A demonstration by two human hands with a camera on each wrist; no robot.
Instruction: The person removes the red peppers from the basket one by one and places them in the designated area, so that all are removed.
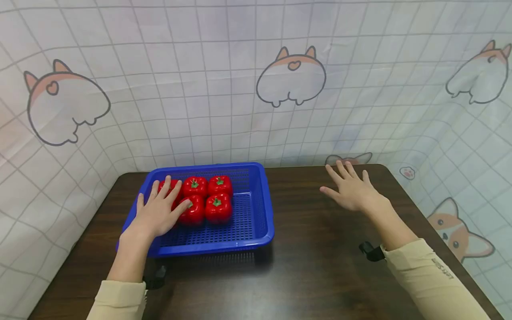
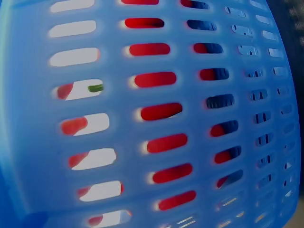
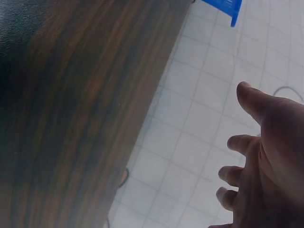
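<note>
Saw glossy red green-stemmed bell peppers [image 1: 218, 209] grouped in the left part of a blue perforated plastic basket [image 1: 220, 246]. Caught the left hand [image 1: 157, 213] above the leftmost ones, with fingers spread; could not tell contact. Found dark lettering [image 1: 442, 269], too small to read surely, on the right beige cloth sleeve [image 1: 424, 278]. Noted a stretch of dark wood-grain table [image 1: 300, 249] between basket and spread-fingered right hand [image 1: 354, 192].
</note>
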